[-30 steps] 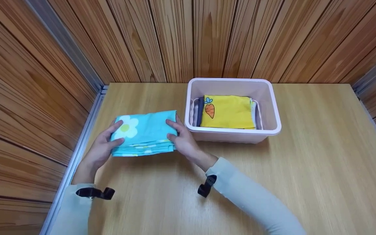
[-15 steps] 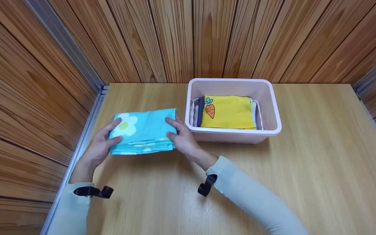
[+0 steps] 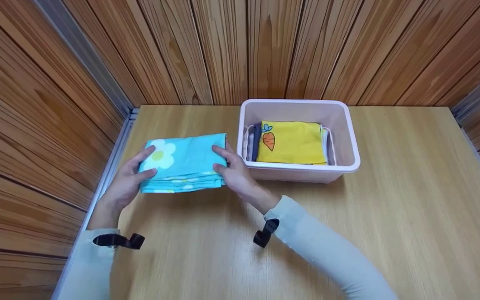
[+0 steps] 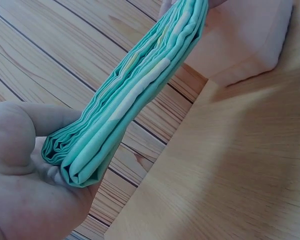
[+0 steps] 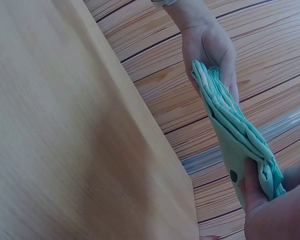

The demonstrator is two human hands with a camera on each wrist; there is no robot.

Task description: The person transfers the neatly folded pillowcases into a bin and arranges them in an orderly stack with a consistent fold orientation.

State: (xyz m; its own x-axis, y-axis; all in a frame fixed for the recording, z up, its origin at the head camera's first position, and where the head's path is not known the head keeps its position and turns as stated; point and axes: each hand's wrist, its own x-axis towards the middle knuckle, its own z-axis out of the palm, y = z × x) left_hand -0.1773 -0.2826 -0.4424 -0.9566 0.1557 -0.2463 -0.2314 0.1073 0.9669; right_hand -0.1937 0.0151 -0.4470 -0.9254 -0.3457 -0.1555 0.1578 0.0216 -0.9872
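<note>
A folded turquoise cloth with a white flower print is held above the table, left of the bin. My left hand grips its left end, thumb and a finger over the top face. At the other end my right hand pinches the cloth the same way. Seen from the left wrist, the cloth is a thick stack of layers between thumb and fingers. The right wrist view shows the cloth stretched between both hands, its underside off the table.
A pale pink plastic bin stands at the back, close to my right hand. Inside lies a folded yellow cloth with a carrot print, over darker fabric. Wood-panel walls bound the table at the back and sides.
Both hands have raised the turquoise cloth slightly and shifted it a little toward the back of the table. The grip looks the same; the bin and yellow cloth have not moved.
</note>
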